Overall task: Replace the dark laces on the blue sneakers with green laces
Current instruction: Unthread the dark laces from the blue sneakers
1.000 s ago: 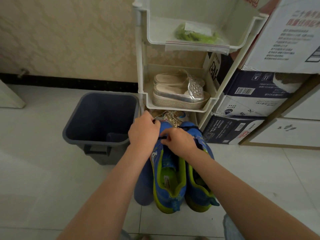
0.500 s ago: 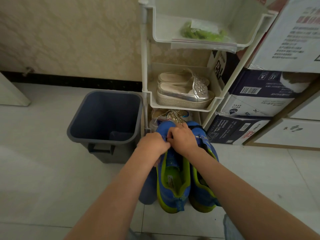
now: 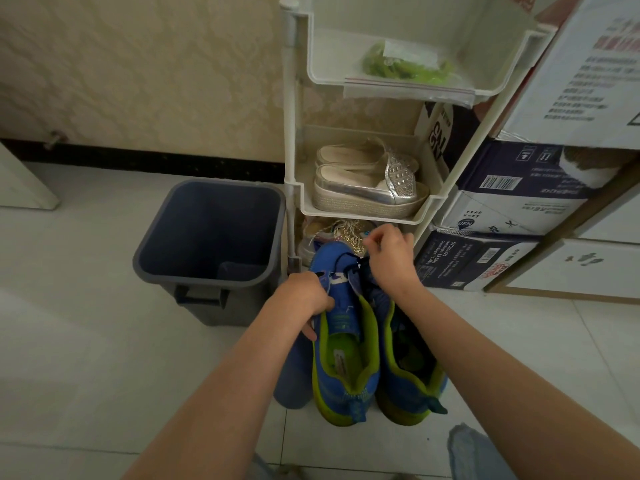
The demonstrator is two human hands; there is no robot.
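Note:
Two blue sneakers with green lining stand side by side on the floor. My left hand (image 3: 304, 296) grips the left sneaker (image 3: 343, 344) at its left side by the tongue. My right hand (image 3: 389, 252) is raised over the toe area and pinches the dark lace (image 3: 353, 264), which runs taut from the left sneaker's front eyelets. The right sneaker (image 3: 405, 368) is partly hidden under my right forearm. A clear bag of green laces (image 3: 405, 65) lies on the rack's top shelf.
A white plastic shoe rack (image 3: 294, 140) stands behind the sneakers, with silver slip-ons (image 3: 367, 183) on its middle shelf and glittery shoes at the bottom. A grey bin (image 3: 211, 244) sits left of it. Stacked cartons (image 3: 519, 188) are at the right.
My right hand has lifted up and away toward the rack, drawing the dark lace out from the left sneaker. My left hand has slid down to the shoe's side.

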